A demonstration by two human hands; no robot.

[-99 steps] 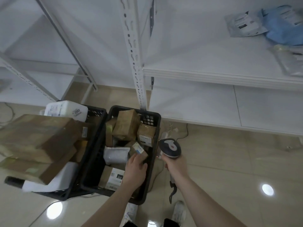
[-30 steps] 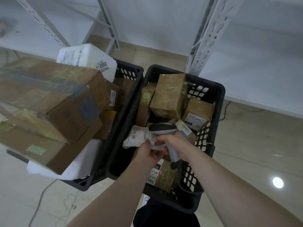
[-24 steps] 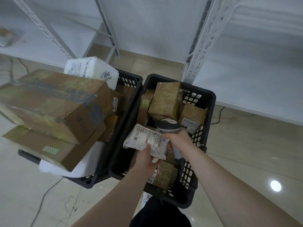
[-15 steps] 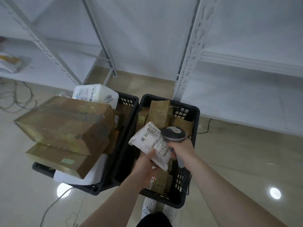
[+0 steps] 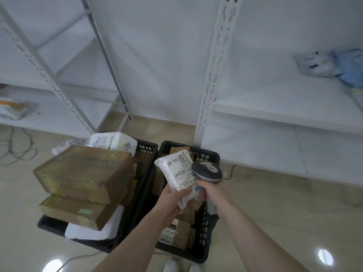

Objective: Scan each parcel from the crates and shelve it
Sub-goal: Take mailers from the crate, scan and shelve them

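My left hand [image 5: 172,201] grips the white parcel [image 5: 176,173] label-up over the crate [image 5: 204,250] so the scanner [image 5: 207,171], gripped in my right hand [image 5: 212,193], can read it.

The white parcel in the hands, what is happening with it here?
A person stands over two black crates of parcels on the floor. The left hand holds up a white soft parcel marked 2013, label facing up. The right hand grips a handheld scanner right beside that label, so it seems to be the scanning step. The right crate holds small cardboard boxes; the left crate is piled with larger ones. The white shelf to the right holds a few bags.
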